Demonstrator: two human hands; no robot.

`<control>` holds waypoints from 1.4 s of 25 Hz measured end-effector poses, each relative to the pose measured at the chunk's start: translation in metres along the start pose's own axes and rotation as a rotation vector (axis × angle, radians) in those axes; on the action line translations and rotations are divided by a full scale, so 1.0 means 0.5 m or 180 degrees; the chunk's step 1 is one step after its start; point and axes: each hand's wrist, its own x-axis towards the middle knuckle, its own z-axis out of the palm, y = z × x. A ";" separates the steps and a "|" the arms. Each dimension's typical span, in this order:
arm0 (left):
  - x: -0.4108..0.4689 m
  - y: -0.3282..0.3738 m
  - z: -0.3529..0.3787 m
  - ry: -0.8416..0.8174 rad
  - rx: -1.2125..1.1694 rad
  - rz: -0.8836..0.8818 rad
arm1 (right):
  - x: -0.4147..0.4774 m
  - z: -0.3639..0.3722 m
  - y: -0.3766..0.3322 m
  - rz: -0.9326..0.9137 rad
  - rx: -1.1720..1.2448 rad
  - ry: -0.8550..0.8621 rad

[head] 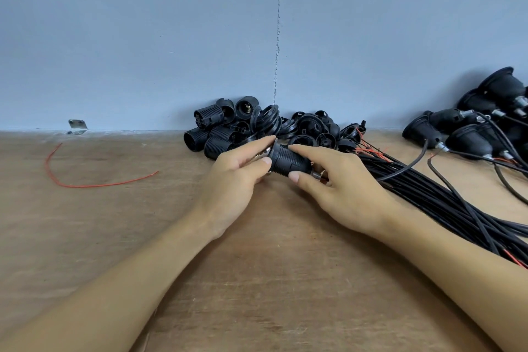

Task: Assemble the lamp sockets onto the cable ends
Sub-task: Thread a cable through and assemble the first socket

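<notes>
**Black plastic lamp socket [288, 162], held in both hands above a wooden bench [257, 280]**

Item: one threaded socket body, lying on its side, flanged collar to the left, smooth cap to the right. It is held just clear of the bench, in front of the parts heap.

Hold, left hand [234, 177]: the collar end is pinched between the thumb below and the fingertips above. The remaining fingers are hidden behind the socket.

Hold, right hand [343, 188]: the cap end is pinched, forefinger laid along the top, thumb pressed underneath. A small metal fitting [315, 175] is seen just beside the thumb. Whether a cable is already entered cannot be told.

Handling, as judged: light, rigid, hollow. A sure grip is likely given by the ribbed thread; the smooth cap is probably slicker. The two halves are best taken one in each hand and turned squarely, since moulded threads may be crossed or cracked if forced.

Stock nearby:
- loose socket bodies and rings [257, 126], heaped against the wall, just behind the hands;
- black cable bundle [443, 203], to the right, limp, with thin red cores at the ends, probably easily bent;
- finished sockets on cables [480, 128], far right;
- stray red wire [85, 180], far left.
</notes>
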 end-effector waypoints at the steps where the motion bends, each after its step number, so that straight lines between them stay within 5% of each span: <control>1: -0.002 0.000 0.003 0.0034 0.0222 0.0148 | 0.001 0.000 0.000 0.0036 0.0021 0.0023; 5: -0.011 -0.005 0.013 0.0253 0.1163 0.0809 | 0.002 0.002 -0.004 0.0180 0.0272 0.0231; 25: 0.000 -0.016 0.012 0.0396 0.0419 0.0576 | -0.002 0.011 -0.012 0.0090 0.0191 0.0280; 35: -0.011 -0.010 0.016 0.0536 0.0850 0.1013 | -0.001 0.009 -0.021 0.0213 0.0690 0.0374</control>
